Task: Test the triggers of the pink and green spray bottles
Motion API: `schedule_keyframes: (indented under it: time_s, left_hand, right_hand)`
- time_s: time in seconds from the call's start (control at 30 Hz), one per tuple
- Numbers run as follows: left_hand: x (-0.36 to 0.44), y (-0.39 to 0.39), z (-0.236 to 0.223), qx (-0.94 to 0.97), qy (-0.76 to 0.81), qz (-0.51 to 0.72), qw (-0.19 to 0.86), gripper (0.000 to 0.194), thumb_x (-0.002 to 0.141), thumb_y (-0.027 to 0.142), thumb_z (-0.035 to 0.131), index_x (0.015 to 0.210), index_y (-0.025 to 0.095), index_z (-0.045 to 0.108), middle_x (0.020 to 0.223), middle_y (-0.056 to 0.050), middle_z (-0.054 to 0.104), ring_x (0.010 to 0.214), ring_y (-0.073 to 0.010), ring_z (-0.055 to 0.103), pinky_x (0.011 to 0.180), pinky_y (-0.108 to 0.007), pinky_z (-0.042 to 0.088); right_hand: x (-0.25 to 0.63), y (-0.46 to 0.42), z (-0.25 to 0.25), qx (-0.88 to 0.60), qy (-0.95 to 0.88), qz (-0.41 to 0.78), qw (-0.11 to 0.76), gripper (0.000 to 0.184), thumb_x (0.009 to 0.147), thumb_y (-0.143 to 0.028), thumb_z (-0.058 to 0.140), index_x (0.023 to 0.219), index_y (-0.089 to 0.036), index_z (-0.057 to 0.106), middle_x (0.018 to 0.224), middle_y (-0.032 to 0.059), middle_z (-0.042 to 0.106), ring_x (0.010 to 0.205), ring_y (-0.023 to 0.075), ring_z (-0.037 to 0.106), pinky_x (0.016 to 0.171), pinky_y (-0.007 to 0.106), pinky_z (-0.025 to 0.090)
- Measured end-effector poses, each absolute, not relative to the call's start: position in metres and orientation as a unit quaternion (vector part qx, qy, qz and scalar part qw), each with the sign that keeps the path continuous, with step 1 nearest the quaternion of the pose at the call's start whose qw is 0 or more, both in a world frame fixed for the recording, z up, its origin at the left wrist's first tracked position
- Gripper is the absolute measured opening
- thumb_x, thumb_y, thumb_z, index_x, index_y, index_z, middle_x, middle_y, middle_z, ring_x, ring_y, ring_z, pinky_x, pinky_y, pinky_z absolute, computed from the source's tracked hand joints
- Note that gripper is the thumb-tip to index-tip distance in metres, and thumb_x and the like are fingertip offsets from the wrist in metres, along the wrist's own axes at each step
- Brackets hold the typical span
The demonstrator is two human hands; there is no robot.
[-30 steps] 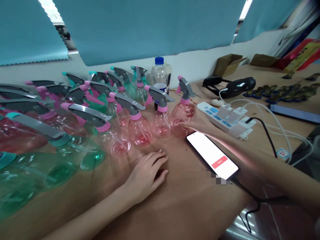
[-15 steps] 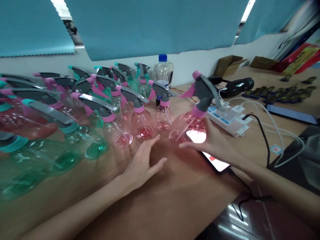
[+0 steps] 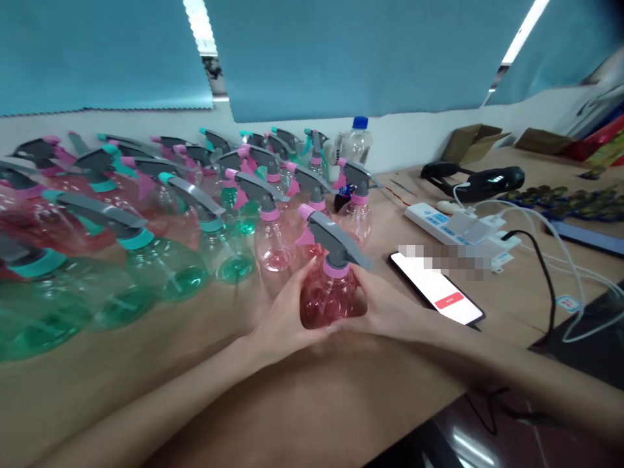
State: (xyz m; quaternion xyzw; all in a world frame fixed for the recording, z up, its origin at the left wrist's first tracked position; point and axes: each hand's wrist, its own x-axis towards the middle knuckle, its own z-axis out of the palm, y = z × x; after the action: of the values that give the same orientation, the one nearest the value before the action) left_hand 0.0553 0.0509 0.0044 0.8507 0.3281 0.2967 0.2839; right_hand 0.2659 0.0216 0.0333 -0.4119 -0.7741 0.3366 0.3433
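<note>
Both my hands are wrapped round a pink spray bottle [image 3: 327, 300] with a grey trigger head and pink collar. My left hand [image 3: 285, 318] grips its left side, and my right hand [image 3: 383, 305] its right side, the thumbs meeting at the front. The bottle stands upright at the front of a group of spray bottles; its base is partly hidden by my hands. Just behind it are another pink spray bottle [image 3: 274, 250] on the left and one more pink spray bottle [image 3: 358, 218] on the right. A green spray bottle [image 3: 229, 257] stands left of my left hand.
Many more green and pink bottles fill the left. A lit phone [image 3: 439, 292] lies right of my right hand, near a white power strip [image 3: 439, 224] with cables. A blue-capped bottle [image 3: 359, 140], a black device [image 3: 497, 184] and an open carton [image 3: 470, 146] are behind.
My right hand has brought the pink spray bottle leftward and nearer, away from the phone. My left hand, open before, has closed on it too. The view has turned slightly left.
</note>
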Motion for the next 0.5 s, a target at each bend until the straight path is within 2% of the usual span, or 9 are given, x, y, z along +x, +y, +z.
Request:
schedule_keyframes:
  time_s: [0.13,0.2,0.27,0.33,0.43,0.5]
  left_hand:
    - [0.038,0.044,0.003,0.834,0.341,0.313,0.300,0.098,0.068,0.046,0.080,0.144,0.025,0.022,0.140,-0.015,0.044,0.124,-0.0368,0.048,0.099,-0.056,0.042]
    - [0.029,0.038,0.003,0.832,0.337,0.315,0.308,0.096,0.068,0.044,0.081,0.144,0.026,0.024,0.138,-0.014,0.046,0.123,-0.0361,0.049,0.100,-0.056,0.042]
    - [0.019,0.030,0.004,0.829,0.339,0.315,0.314,0.098,0.066,0.042,0.083,0.143,0.027,0.025,0.136,-0.013,0.047,0.122,-0.0356,0.050,0.100,-0.055,0.042]
    - [0.011,0.023,0.006,0.828,0.340,0.315,0.315,0.099,0.064,0.042,0.085,0.143,0.027,0.027,0.137,-0.012,0.046,0.124,-0.0350,0.047,0.102,-0.055,0.040]
    - [0.001,0.013,0.007,0.833,0.333,0.310,0.316,0.095,0.062,0.042,0.086,0.140,0.027,0.032,0.140,-0.011,0.042,0.129,-0.0332,0.042,0.106,-0.052,0.037]
    - [-0.004,0.008,0.008,0.832,0.330,0.306,0.325,0.095,0.063,0.042,0.086,0.139,0.026,0.032,0.141,-0.011,0.041,0.130,-0.0323,0.041,0.107,-0.051,0.037]
  right_hand:
    - [0.253,0.025,0.048,-0.383,-0.802,0.325,0.324,0.085,0.065,-0.038,0.080,0.137,-0.024,0.038,0.137,0.0129,0.051,0.125,0.0328,0.051,0.098,0.050,0.046]
    - [0.244,0.025,0.059,-0.376,-0.797,0.315,0.352,0.088,0.065,-0.038,0.081,0.139,-0.026,0.034,0.139,0.0109,0.049,0.129,0.0314,0.047,0.102,0.050,0.044]
    - [0.231,0.024,0.071,-0.356,-0.791,0.311,0.389,0.085,0.065,-0.037,0.081,0.136,-0.029,0.035,0.139,0.0086,0.049,0.126,0.0292,0.049,0.100,0.048,0.046]
    - [0.216,0.020,0.080,-0.336,-0.788,0.315,0.408,0.078,0.066,-0.034,0.081,0.131,-0.029,0.038,0.133,0.0064,0.052,0.116,0.0248,0.056,0.091,0.040,0.053]
    - [0.193,0.016,0.085,-0.337,-0.775,0.293,0.448,0.067,0.063,-0.028,0.082,0.119,-0.027,0.045,0.110,0.0018,0.061,0.091,0.0184,0.064,0.077,0.032,0.056]
    - [0.181,0.015,0.081,-0.335,-0.760,0.313,0.460,0.061,0.066,-0.026,0.080,0.116,-0.027,0.045,0.091,-0.0026,0.062,0.071,0.0146,0.064,0.065,0.030,0.057]
